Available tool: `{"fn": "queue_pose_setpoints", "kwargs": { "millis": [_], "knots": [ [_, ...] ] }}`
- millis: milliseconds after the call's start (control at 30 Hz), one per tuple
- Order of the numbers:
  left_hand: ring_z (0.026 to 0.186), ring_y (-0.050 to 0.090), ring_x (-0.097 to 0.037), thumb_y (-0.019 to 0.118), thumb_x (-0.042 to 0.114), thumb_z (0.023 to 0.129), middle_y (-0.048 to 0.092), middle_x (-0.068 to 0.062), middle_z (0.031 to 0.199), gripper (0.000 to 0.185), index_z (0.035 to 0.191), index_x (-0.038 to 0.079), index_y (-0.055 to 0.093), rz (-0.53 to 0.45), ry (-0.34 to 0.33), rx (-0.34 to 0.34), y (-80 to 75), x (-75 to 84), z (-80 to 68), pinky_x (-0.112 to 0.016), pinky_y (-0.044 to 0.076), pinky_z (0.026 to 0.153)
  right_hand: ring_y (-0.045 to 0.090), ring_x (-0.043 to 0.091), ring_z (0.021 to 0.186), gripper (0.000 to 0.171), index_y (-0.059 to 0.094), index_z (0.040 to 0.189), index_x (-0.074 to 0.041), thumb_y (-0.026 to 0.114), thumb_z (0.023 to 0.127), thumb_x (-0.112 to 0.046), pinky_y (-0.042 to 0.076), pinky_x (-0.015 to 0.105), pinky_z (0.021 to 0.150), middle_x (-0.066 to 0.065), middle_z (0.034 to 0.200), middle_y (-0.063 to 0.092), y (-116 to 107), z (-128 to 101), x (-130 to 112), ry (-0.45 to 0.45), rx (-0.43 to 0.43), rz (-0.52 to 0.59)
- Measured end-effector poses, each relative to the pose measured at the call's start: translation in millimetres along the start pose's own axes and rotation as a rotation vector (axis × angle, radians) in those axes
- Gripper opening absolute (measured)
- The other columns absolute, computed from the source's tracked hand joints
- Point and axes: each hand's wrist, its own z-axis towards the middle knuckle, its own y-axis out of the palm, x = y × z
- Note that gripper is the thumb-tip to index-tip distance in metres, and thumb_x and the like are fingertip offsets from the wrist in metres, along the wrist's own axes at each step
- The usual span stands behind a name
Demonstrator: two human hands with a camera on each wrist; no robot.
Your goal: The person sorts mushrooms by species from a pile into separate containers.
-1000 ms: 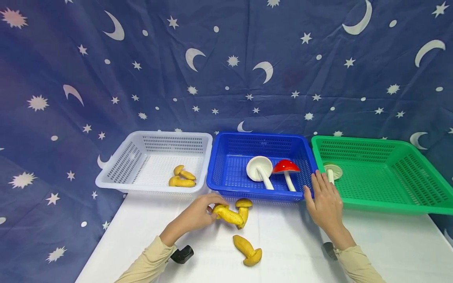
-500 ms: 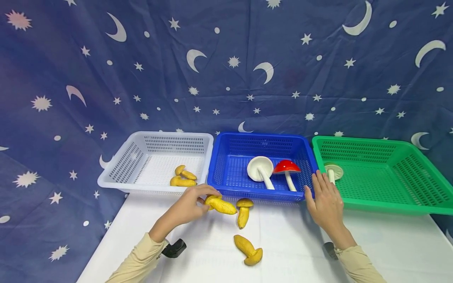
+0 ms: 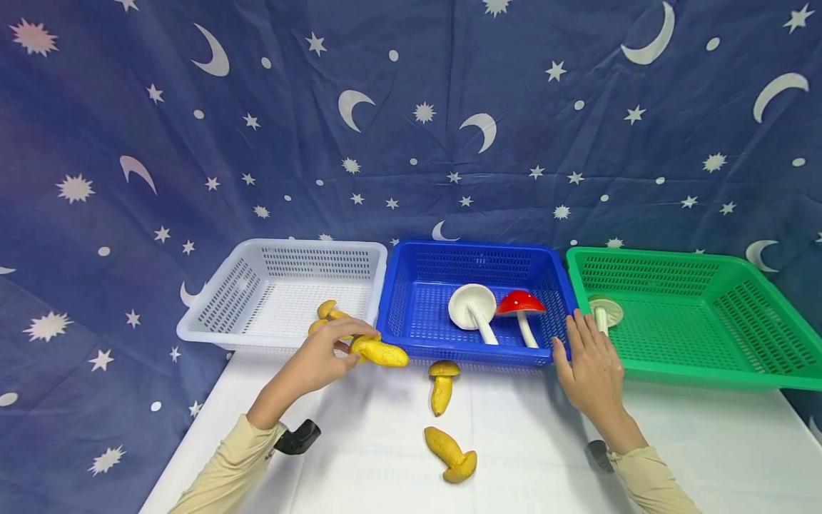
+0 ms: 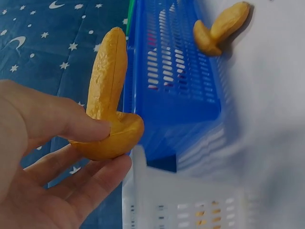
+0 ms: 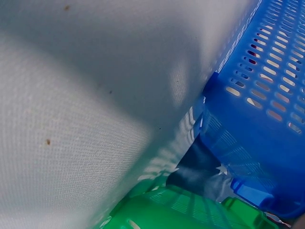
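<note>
My left hand [image 3: 321, 358] pinches a yellow mushroom [image 3: 380, 352] by its cap, thumb on one side and fingers on the other. It hovers over the front rim of the white basket [image 3: 218, 337], near the corner of the blue basket [image 3: 411, 348]. In the left wrist view the held mushroom [image 4: 108, 95] points stem up. Two more yellow mushrooms lie in the white basket, partly hidden by the hand. My right hand [image 3: 592, 368] lies with straight fingers on the adjoining rims of the blue basket and the green basket [image 3: 700, 377].
On the white table, a yellow mushroom [image 3: 442, 387] lies before the blue basket and another yellow mushroom [image 3: 451, 455] nearer me. The blue basket holds a white-stemmed mushroom [image 3: 472, 307] and a red-capped mushroom [image 3: 520, 303]. A pale mushroom [image 3: 606, 311] lies in the green basket.
My left hand has lifted the yellow mushroom from beside another on the table and carried it left and up to the white basket's front rim. The right hand stays in place.
</note>
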Motion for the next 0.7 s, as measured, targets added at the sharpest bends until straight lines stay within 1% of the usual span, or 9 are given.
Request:
{"fn": "queue_pose_setpoints", "kwargs": {
  "millis": [133,267,367,467,700],
  "knots": [
    [0.101,0.060,-0.022,0.068,-0.012,0.073,0.065,-0.004,0.114,0.042,0.109,0.009,0.070,0.006,0.018,0.037,-6.8,-3.8,1.4,-0.025,0.055,0.071,0.035,0.042,0.131,0.056,0.048,0.133,0.008,0.044,0.096,-0.034,0.030,0.060,0.102,0.024,0.141,0.042,0,0,0,0.001,-0.003,-0.002],
    [0.098,0.060,-0.021,0.068,-0.013,0.073,0.066,-0.003,0.112,0.042,0.109,0.008,0.070,0.008,0.016,0.053,-13.6,-6.6,2.0,-0.024,0.055,0.071,0.035,0.042,0.131,0.056,0.047,0.133,0.008,0.044,0.096,-0.034,0.030,0.060,0.102,0.024,0.141,0.041,0,-1,0,0.003,-0.004,-0.001],
    [0.095,0.060,-0.019,0.067,-0.013,0.073,0.066,-0.001,0.109,0.042,0.109,0.008,0.070,0.021,-0.001,0.069,-18.9,-11.1,2.7,-0.025,0.055,0.070,0.035,0.042,0.132,0.056,0.047,0.133,0.008,0.043,0.096,-0.034,0.030,0.060,0.102,0.024,0.141,0.041,1,-1,1,0.002,-0.003,-0.001],
    [0.093,0.060,-0.019,0.067,-0.013,0.072,0.065,-0.002,0.109,0.041,0.108,0.008,0.070,0.037,-0.019,0.099,-24.8,-19.0,3.5,-0.026,0.056,0.069,0.035,0.042,0.132,0.056,0.047,0.133,0.008,0.043,0.096,-0.035,0.030,0.060,0.102,0.024,0.142,0.041,1,-1,1,0.003,-0.004,-0.003],
    [0.100,0.060,-0.025,0.065,-0.014,0.074,0.065,-0.008,0.114,0.042,0.110,0.007,0.069,0.063,-0.085,0.164,-44.0,-41.1,3.2,-0.032,0.057,0.072,0.034,0.041,0.132,0.056,0.047,0.133,0.008,0.043,0.096,-0.035,0.030,0.060,0.102,0.024,0.142,0.041,0,0,0,0.001,-0.005,-0.003]
  ]
}}
